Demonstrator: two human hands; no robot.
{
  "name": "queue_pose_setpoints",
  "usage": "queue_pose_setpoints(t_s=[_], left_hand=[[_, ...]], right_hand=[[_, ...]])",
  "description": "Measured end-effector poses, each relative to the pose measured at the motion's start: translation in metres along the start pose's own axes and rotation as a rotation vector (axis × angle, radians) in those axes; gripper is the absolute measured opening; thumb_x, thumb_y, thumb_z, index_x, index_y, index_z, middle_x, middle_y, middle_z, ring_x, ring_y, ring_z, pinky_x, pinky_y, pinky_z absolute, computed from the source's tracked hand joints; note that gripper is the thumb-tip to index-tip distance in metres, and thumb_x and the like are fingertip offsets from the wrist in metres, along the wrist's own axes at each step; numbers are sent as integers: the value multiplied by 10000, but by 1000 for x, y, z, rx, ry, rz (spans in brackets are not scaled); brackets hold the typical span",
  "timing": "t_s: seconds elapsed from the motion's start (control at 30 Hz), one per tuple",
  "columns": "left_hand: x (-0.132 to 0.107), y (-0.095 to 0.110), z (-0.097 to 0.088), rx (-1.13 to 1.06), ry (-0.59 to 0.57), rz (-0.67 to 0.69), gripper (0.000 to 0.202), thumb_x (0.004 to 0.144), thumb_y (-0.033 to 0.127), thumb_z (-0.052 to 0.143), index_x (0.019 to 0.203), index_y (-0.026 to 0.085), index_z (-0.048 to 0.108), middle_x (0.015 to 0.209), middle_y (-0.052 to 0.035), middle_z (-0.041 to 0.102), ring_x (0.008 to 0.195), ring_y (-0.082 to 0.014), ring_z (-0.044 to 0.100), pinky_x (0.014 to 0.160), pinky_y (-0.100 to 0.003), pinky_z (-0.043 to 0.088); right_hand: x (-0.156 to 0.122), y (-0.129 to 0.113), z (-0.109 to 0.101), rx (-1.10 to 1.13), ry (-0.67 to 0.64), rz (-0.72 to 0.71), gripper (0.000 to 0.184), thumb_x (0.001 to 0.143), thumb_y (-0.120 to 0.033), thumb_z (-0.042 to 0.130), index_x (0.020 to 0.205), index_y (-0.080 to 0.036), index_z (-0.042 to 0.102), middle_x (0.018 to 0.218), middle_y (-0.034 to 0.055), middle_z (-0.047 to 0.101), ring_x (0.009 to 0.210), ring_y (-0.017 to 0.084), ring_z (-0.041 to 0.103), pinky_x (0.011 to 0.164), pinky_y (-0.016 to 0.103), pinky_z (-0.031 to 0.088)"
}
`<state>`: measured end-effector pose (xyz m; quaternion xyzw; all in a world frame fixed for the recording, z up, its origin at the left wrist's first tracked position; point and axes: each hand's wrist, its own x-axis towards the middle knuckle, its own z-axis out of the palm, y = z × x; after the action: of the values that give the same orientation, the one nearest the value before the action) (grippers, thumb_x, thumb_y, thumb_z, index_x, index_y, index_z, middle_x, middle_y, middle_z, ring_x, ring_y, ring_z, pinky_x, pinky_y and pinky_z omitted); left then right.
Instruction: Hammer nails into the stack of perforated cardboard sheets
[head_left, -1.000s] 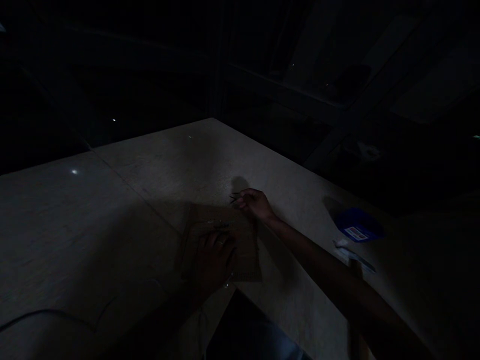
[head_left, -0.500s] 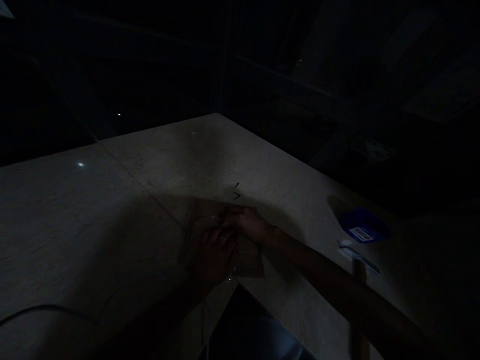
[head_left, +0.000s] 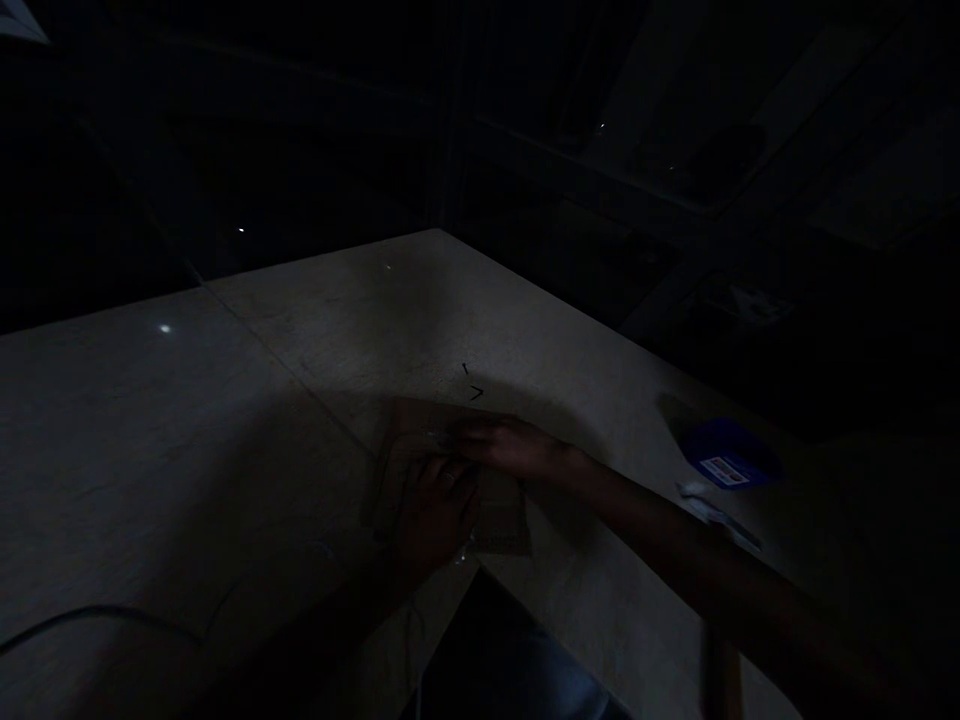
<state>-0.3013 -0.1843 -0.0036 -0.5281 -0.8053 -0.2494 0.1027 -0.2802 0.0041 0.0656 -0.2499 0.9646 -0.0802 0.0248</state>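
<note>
A flat brown piece that looks like cardboard or a thin board (head_left: 504,520) lies on the pale tabletop in very dim light. My left hand (head_left: 437,515), with a ring on one finger, rests on it with the fingers laid over its surface. My right hand (head_left: 506,445) reaches in from the right, its fingers pressed together just above the left fingertips. A small shiny bit shows near the right fingertips, too dark to name. Several dark nails or screws (head_left: 476,392) lie just beyond the brown piece.
A blue container with a white label (head_left: 731,455) stands at the right, near a pale strip-like item (head_left: 716,515). A wooden handle (head_left: 721,670) lies under my right forearm. A dark glossy panel (head_left: 510,660) is at the front, a black cable (head_left: 97,612) at the left.
My right hand has shifted slightly to the right and its wrist sits a little higher. One of the small nails or screws now lies at a different angle. My left hand stays in place.
</note>
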Motion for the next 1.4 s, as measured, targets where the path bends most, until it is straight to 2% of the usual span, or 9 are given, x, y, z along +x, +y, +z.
queue_pose_setpoints(t_s=[0.17,0.4,0.57,0.7,0.8,0.93,1.17,1.3,1.4], left_hand=[[-2,0,1,-6,8,-11,270,915,255,537,1124,228,704,1156,-88,698,1064,-288,562,919,-499,410],[-2,-2,2,-30,-13,-9,284,926,260,523,1156,228,687,1194,-81,693,1063,-277,562,916,-492,404],[-1,0,1,-42,6,-26,283,938,286,519,1158,238,690,1198,-72,697,1088,-279,560,939,-502,396],[-2,0,1,-49,9,-27,269,940,289,529,1149,243,692,1212,-61,696,1097,-285,556,945,-504,388],[-2,-1,1,-54,24,-21,264,935,279,541,1151,250,690,1230,-50,691,1095,-287,551,947,-507,385],[-2,-2,4,-52,32,-9,255,929,288,556,1138,240,695,1210,-56,696,1091,-282,551,964,-505,381],[-2,0,5,-50,58,-20,257,931,286,552,1137,235,698,1179,-58,700,1071,-267,560,936,-490,389],[0,1,2,-49,47,-20,252,928,277,553,1132,232,694,1176,-55,703,1066,-271,562,915,-481,391],[0,0,1,-46,62,5,253,928,269,543,1128,224,692,1186,-56,705,1065,-276,561,925,-485,380]], right_hand=[[1,1,4,87,64,30,286,928,-96,595,1162,-210,712,1263,93,693,1178,210,647,960,316,535],[17,1,14,567,613,489,153,896,-270,649,969,-209,768,933,50,779,846,192,735,803,312,570],[29,45,17,1043,729,857,114,775,-216,688,869,-172,736,768,34,747,634,167,696,602,287,563],[39,90,28,1112,739,979,40,730,-161,677,769,-155,685,742,52,740,605,167,692,604,308,575],[47,108,40,1113,743,1022,19,715,-147,674,732,-155,671,710,60,735,596,173,695,602,307,573],[53,113,50,1088,727,1033,33,707,-188,701,703,-164,679,670,52,723,573,177,691,547,281,553],[43,112,39,963,744,988,127,737,-310,705,723,-185,721,673,29,708,550,150,646,566,267,530],[40,93,32,936,747,939,246,793,-430,666,805,-192,726,762,29,720,589,151,638,563,261,510],[39,62,30,807,628,749,296,862,-450,622,773,-185,719,742,11,693,652,150,625,616,251,472]])
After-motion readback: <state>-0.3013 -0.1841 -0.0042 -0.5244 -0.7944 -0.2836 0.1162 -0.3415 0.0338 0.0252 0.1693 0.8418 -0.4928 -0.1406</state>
